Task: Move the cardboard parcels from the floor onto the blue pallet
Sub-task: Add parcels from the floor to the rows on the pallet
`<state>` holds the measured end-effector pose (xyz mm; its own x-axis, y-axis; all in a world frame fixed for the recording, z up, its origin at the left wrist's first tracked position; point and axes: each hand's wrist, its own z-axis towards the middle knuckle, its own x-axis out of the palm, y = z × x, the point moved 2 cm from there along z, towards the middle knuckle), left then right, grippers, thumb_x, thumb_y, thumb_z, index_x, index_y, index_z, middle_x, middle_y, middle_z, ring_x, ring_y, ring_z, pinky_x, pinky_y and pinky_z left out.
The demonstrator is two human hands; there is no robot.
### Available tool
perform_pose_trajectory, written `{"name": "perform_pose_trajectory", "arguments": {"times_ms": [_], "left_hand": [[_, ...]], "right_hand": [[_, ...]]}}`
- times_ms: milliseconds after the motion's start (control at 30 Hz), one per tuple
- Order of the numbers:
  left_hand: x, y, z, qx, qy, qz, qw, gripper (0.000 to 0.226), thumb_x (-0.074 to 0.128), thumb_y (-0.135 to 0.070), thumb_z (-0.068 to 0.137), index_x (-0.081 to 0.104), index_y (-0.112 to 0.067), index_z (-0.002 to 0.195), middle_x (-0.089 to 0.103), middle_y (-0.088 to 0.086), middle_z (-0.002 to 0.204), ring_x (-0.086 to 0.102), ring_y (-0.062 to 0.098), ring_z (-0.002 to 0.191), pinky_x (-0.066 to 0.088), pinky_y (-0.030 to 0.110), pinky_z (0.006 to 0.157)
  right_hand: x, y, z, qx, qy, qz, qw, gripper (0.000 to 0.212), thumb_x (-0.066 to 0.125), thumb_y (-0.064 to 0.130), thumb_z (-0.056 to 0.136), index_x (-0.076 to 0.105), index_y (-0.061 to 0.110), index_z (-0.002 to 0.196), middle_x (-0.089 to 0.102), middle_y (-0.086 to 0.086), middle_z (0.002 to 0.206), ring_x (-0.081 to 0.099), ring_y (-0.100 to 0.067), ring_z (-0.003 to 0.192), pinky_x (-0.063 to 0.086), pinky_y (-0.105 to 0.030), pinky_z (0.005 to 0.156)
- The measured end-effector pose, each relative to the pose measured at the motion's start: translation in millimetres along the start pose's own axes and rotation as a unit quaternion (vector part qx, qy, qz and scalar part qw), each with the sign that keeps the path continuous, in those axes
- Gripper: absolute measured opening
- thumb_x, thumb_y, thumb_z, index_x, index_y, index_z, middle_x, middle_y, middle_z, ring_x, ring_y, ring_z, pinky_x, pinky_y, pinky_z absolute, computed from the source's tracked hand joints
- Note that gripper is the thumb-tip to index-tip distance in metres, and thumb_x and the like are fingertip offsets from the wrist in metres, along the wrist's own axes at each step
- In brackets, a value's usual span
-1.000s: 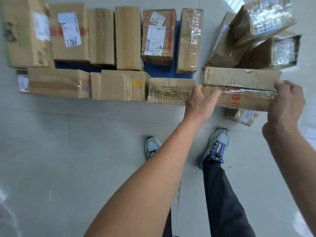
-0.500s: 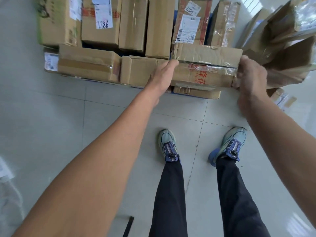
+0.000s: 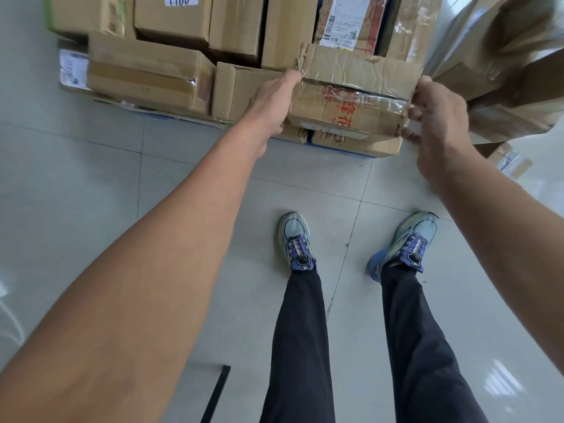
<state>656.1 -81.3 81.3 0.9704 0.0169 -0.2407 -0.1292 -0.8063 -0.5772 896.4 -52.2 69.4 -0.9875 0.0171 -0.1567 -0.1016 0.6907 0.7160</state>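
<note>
- Fingers (image 3: pixel 410 136) of the right hand (image 3: pixel 439 126) curl round the right end of the long parcel (image 3: pixel 351 102) and clasp its corner. The left hand (image 3: pixel 271 102) lays fairly straight fingers (image 3: pixel 291 77) flat against the opposite end and presses inward, so the 2 hands clamp it between them.
- That parcel lies directly ahead of both hands. Its long axis runs left to right, roughly parallel to the near edge of the blue pallet (image 3: pixel 341 151). Neither hand is nearer, since each has 1 end.
- It sits over a lower parcel (image 3: pixel 357 141) at the pallet's near right corner, just beside a plain box (image 3: pixel 241 93) on its left. Whether it already rests there or hangs just above, I cannot tell.
- In my judgement, the coming move turns on keeping the long axis level and lined up with the lower parcel, then easing both ends down together.
- The parcel is brown corrugated cardboard, dented and creased, with glossy clear tape wrinkling along the top seam and red printed characters on the near face. Its shape is slim and rectangular, and it is probably light but may sag in the middle.
- More parcels wait to the right on the pale tiled floor (image 3: pixel 198 184): a tilted heap (image 3: pixel 503 74) and a small taped one (image 3: pixel 509 161).
</note>
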Motion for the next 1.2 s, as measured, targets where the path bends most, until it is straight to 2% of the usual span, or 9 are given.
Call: {"name": "perform_pose_trajectory", "arguments": {"times_ms": [167,333,500,633,700,833,1000,1200], "left_hand": [[-8,7,-4,-0.010,0.008,-0.015,1.000,0.051,0.044,-0.051,0.101,0.057,-0.024,0.141,0.057,-0.004,0.144,0.055,0.019,0.127,0.043,0.034,0.075],[-8,11,-2,-0.013,0.008,-0.023,1.000,0.054,0.044,-0.051,0.101,0.053,-0.024,0.146,0.054,-0.003,0.149,0.054,0.020,0.130,0.044,0.034,0.078],[-11,15,-1,-0.018,0.000,-0.031,0.999,0.057,0.045,-0.053,0.100,0.051,-0.024,0.148,0.052,-0.003,0.151,0.052,0.020,0.132,0.044,0.032,0.074],[-12,19,-1,-0.020,-0.004,-0.037,0.999,0.055,0.045,-0.052,0.099,0.053,-0.025,0.146,0.054,-0.005,0.148,0.053,0.019,0.130,0.045,0.033,0.074],[-14,21,-2,-0.019,-0.012,-0.038,0.999,0.051,0.046,-0.052,0.099,0.056,-0.027,0.142,0.056,-0.006,0.143,0.055,0.017,0.126,0.045,0.033,0.073],[-16,24,-1,-0.014,-0.011,-0.043,0.999,0.050,0.047,-0.052,0.098,0.059,-0.026,0.139,0.059,-0.006,0.142,0.056,0.016,0.125,0.044,0.033,0.073],[-17,28,1,-0.017,-0.010,-0.038,0.999,0.053,0.047,-0.054,0.098,0.058,-0.026,0.141,0.058,-0.004,0.144,0.055,0.017,0.127,0.046,0.034,0.075],[-18,33,2,-0.020,-0.002,-0.033,0.999,0.054,0.047,-0.057,0.095,0.059,-0.029,0.140,0.057,-0.006,0.145,0.055,0.017,0.128,0.047,0.035,0.077]], "right_hand": [[6,-4,-4,0.001,0.002,0.001,1.000,0.021,0.051,0.032,0.097,0.067,0.020,0.106,0.060,0.008,0.084,0.055,-0.005,0.070,0.047,-0.033,0.075],[6,-6,-7,-0.003,0.004,-0.012,1.000,0.028,0.049,0.031,0.099,0.069,0.017,0.112,0.063,0.009,0.086,0.059,-0.005,0.075,0.050,-0.030,0.076],[8,-9,-8,0.003,0.005,-0.022,1.000,0.035,0.049,0.028,0.100,0.071,0.010,0.120,0.068,0.011,0.091,0.063,-0.004,0.080,0.055,-0.031,0.079],[9,-10,-10,-0.002,0.001,-0.014,1.000,0.029,0.049,0.026,0.101,0.069,0.012,0.117,0.068,0.011,0.088,0.066,0.001,0.073,0.055,-0.023,0.065],[11,-10,-11,-0.003,0.000,-0.007,1.000,0.024,0.050,0.025,0.102,0.068,0.014,0.114,0.068,0.011,0.088,0.066,0.003,0.071,0.055,-0.021,0.063],[13,-10,-15,-0.007,0.003,-0.012,1.000,0.032,0.047,0.024,0.104,0.065,0.007,0.125,0.067,0.008,0.092,0.067,0.001,0.076,0.056,-0.019,0.066],[15,-10,-21,-0.011,0.005,-0.011,1.000,0.023,0.045,0.025,0.107,0.063,0.017,0.119,0.067,0.005,0.103,0.066,-0.005,0.090,0.055,-0.015,0.064],[17,-12,-22,-0.009,0.003,-0.007,1.000,0.019,0.046,0.024,0.106,0.063,0.021,0.114,0.066,0.003,0.105,0.064,-0.007,0.093,0.054,-0.014,0.063]]}}
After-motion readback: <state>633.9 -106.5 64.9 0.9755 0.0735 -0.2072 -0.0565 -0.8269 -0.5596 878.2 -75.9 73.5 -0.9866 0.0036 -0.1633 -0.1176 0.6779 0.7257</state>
